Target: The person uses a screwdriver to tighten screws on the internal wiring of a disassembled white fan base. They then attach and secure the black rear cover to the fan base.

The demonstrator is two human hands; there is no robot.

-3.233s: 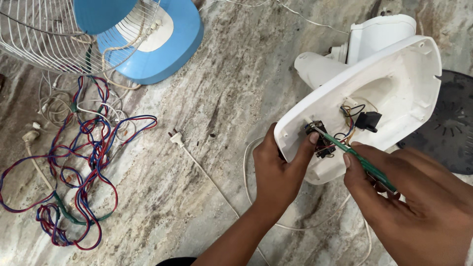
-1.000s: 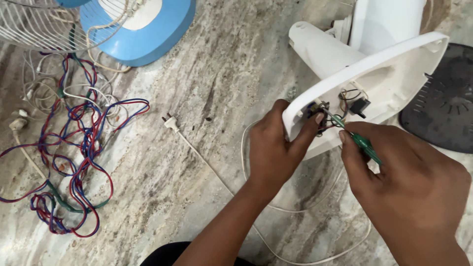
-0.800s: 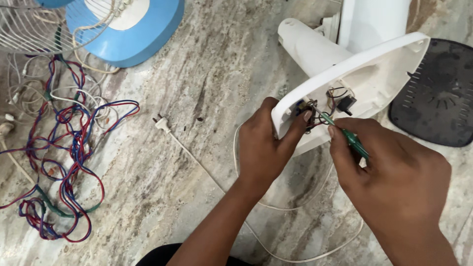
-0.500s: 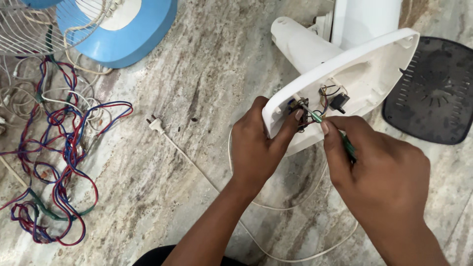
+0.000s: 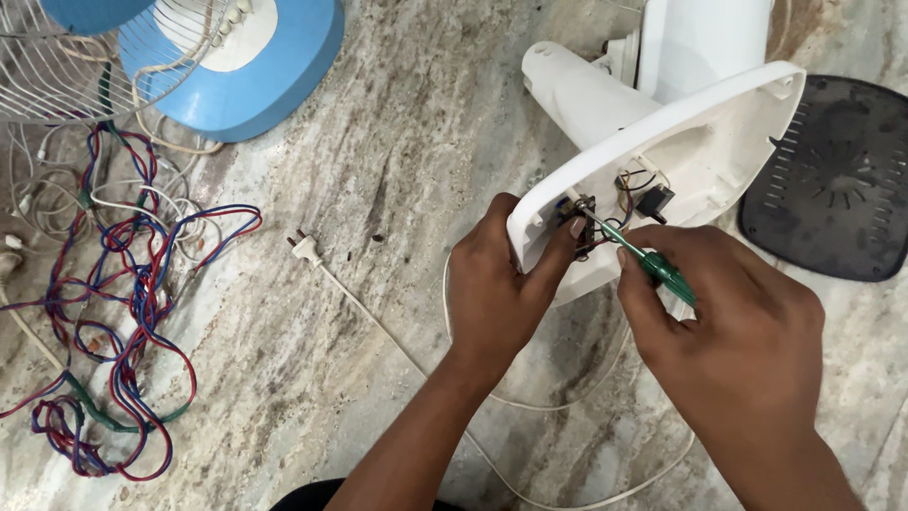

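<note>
A white plastic fan base housing (image 5: 719, 142) lies open side up on the marble floor, with small black components and wires (image 5: 636, 197) inside. My left hand (image 5: 501, 284) grips its near rim, the thumb reaching inside beside a small black part (image 5: 577, 210). My right hand (image 5: 728, 331) holds a green-handled screwdriver (image 5: 653, 263), whose metal tip touches that part. A white cord (image 5: 378, 317) with a two-pin plug (image 5: 305, 248) runs under my arms.
A tangle of red, blue and green wires (image 5: 113, 312) lies at the left. A blue fan part (image 5: 246, 66) and a wire fan guard (image 5: 76, 57) sit at top left. A black perforated plate (image 5: 832, 180) lies to the right.
The view has shifted, so the housing and hands sit lower and further left. My right hand has closed in with the screwdriver. My left hand keeps its grip on the rim.
</note>
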